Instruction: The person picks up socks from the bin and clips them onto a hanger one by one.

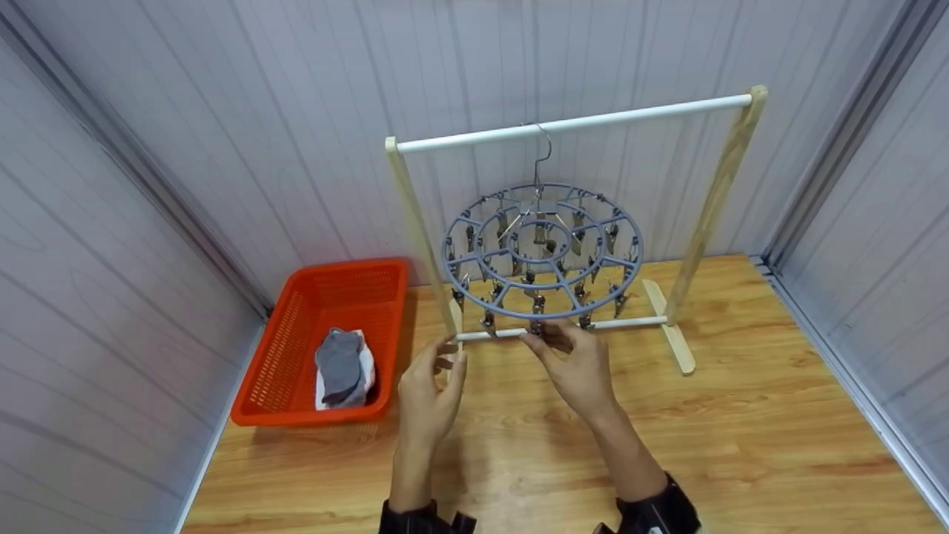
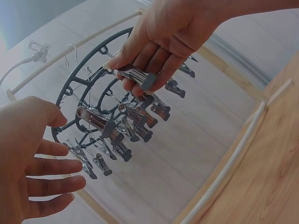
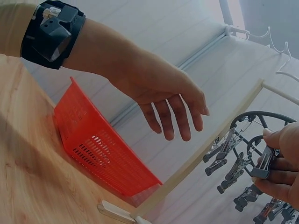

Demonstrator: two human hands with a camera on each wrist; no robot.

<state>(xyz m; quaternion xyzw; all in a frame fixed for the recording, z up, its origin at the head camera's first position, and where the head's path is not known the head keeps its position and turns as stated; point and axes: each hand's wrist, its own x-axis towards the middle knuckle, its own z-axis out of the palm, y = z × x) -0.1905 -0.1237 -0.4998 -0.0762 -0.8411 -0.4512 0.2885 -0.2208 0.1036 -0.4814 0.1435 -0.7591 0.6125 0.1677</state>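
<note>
A round grey-blue clip hanger [image 1: 507,305] hangs by its hook from the white rod [image 1: 593,122] of a wooden rack. Metal clips with grey tips dangle all round its rings. At the near edge, my right hand [image 1: 582,367] pinches one metal clip [image 2: 138,77] between thumb and fingers; no cloth is visible in that clip. My left hand [image 1: 428,397] hovers to the left of the hanger, fingers apart and loosely bent, holding nothing. In the right wrist view the left hand [image 3: 163,88] hangs clear of the clips.
An orange-red plastic basket [image 1: 256,371] stands on the wooden floor [image 1: 749,445] to the left. Inside lie grey and white fabric pieces [image 1: 341,367], apparently socks. The rack's lower white bar [image 1: 630,323] and feet [image 1: 671,330] lie behind my hands. Panelled walls enclose three sides.
</note>
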